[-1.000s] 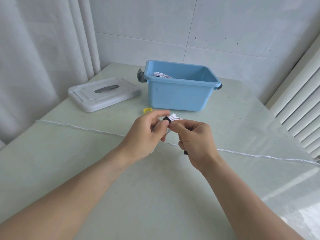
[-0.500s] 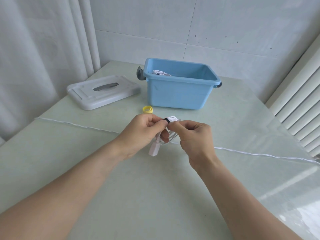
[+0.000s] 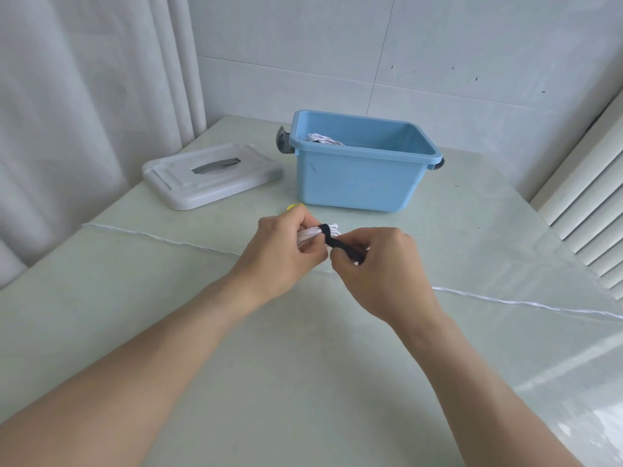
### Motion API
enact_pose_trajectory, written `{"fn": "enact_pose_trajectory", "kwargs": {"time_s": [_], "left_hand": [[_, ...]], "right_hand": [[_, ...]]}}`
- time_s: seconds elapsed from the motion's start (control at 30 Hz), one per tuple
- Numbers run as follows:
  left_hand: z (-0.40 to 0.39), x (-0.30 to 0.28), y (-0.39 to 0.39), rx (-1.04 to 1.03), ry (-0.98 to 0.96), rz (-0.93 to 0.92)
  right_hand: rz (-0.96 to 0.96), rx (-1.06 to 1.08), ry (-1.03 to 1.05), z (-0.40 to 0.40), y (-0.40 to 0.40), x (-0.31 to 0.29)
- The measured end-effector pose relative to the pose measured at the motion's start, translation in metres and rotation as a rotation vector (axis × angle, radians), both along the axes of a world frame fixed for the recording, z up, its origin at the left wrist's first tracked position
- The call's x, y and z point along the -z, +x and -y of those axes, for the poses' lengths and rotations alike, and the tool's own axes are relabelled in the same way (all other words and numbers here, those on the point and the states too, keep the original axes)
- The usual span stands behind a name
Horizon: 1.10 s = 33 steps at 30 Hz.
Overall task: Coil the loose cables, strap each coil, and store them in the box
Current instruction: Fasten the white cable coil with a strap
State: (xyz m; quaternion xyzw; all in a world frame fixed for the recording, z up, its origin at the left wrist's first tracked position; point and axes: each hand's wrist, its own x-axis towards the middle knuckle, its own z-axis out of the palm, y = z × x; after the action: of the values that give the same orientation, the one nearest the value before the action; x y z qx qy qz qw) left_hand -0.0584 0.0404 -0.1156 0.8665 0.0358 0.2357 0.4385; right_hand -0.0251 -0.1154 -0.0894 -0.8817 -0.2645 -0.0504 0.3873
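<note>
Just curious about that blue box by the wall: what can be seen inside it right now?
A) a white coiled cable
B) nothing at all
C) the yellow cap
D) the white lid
A: a white coiled cable shows above the rim of the blue box, at its left end, while the white lid lies on the table beside it.

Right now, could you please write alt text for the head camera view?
Over a pale table, the left hand grips a white cable coil while the right hand pulls a black strap around it. Behind stand an open blue box and its white lid.
</note>
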Motion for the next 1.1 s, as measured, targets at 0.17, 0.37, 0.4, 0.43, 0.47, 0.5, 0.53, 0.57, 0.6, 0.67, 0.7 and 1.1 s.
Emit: {"fn": "enact_pose_trajectory", "kwargs": {"time_s": [0.17, 0.37, 0.4, 0.43, 0.47, 0.5, 0.53, 0.57, 0.6, 0.67, 0.7, 1.1], "left_hand": [[0.0, -0.001, 0.0, 0.034, 0.166, -0.043], [0.005, -0.002, -0.003, 0.085, 0.273, -0.063], [0.006, -0.002, -0.003, 0.108, 0.298, -0.053], [0.008, -0.001, -0.002, 0.132, 0.336, -0.018], [0.01, 0.0, -0.002, 0.157, 0.379, 0.017], [0.012, 0.001, -0.002, 0.175, 0.417, 0.041], [0.014, 0.0, -0.003, 0.185, 0.438, 0.048], [0.015, -0.001, -0.003, 0.196, 0.452, 0.046], [0.016, -0.002, -0.004, 0.206, 0.461, 0.035], [0.015, -0.004, -0.005, 0.233, 0.476, 0.009], [0.014, -0.005, -0.005, 0.247, 0.479, -0.004], [0.014, -0.007, -0.007, 0.306, 0.286, -0.015]], "right_hand": [[0.219, -0.053, -0.141, 0.009, 0.001, -0.012], [0.193, -0.187, -0.414, 0.02, -0.003, -0.026], [0.186, -0.188, -0.446, 0.021, -0.005, -0.028], [0.192, -0.189, -0.474, 0.023, -0.006, -0.03], [0.205, -0.193, -0.491, 0.026, -0.005, -0.031], [0.223, -0.205, -0.486, 0.029, -0.004, -0.031], [0.24, -0.221, -0.454, 0.032, 0.0, -0.031], [0.249, -0.234, -0.407, 0.034, 0.005, -0.031], [0.248, -0.242, -0.355, 0.037, 0.01, -0.029], [0.207, -0.259, -0.275, 0.039, 0.019, -0.025], [0.173, -0.269, -0.234, 0.039, 0.023, -0.023], [-0.163, -0.26, 0.129, 0.033, 0.034, -0.003]]}}
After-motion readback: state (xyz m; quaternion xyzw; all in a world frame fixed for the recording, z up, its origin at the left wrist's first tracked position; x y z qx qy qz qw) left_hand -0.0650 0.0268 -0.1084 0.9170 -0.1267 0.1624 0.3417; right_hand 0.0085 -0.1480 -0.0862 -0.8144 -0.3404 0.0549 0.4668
